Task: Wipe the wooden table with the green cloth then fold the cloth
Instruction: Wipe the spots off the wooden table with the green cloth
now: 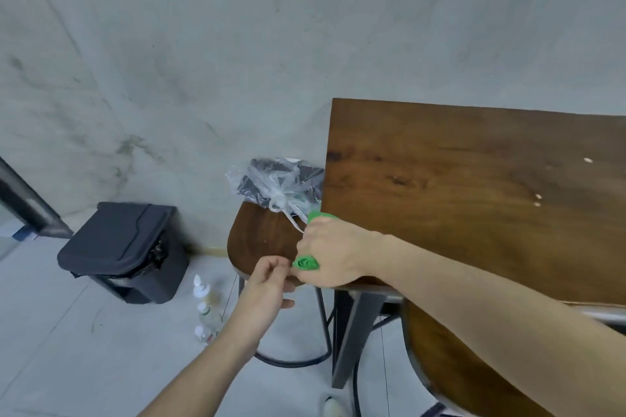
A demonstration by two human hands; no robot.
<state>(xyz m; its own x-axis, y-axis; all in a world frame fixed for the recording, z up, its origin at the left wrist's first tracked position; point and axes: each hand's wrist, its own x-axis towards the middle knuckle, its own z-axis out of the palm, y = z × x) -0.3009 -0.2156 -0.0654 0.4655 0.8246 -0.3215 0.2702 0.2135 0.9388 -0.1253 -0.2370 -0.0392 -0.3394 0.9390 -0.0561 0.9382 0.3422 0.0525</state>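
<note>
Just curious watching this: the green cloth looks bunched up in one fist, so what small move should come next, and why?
Probably pull the green cloth open with the left hand, because it sits balled inside the right hand at the wooden table corner, too crumpled to fold.

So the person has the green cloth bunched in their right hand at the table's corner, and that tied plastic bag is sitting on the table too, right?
Not quite. The head view shows the plastic bag sitting on the stool beside the wooden table, not on the table. The rest holds: the right hand holds the green cloth bunched at the table's corner.
</note>
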